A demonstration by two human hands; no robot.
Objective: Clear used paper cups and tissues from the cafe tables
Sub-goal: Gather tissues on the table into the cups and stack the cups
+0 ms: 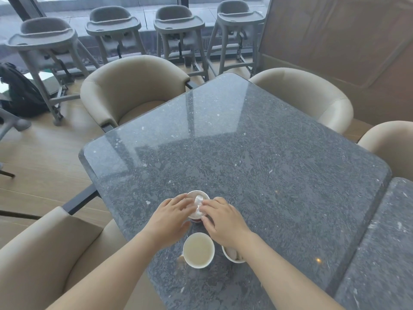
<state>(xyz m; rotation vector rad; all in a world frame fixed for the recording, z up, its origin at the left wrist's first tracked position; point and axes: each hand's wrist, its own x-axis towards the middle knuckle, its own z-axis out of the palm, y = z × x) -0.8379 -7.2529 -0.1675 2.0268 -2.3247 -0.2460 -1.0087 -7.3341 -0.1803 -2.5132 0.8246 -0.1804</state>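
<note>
Three paper cups stand close together near the front of the dark stone table (257,153). The far cup (196,194) holds a crumpled white tissue (198,204). My left hand (169,218) wraps the far cup's left side. My right hand (223,220) pinches the tissue at the cup's mouth with its fingertips. An open white cup (198,250) with a pale inside stands nearer to me. A third cup (232,256) sits to its right, partly hidden under my right wrist, with something pale inside.
Beige tub chairs ring the table: one at the far left (131,90), two on the right (312,97), one at the near left (44,253). A second stone table (384,253) abuts on the right. Grey high chairs (44,41) and a black backpack (17,90) stand by the window.
</note>
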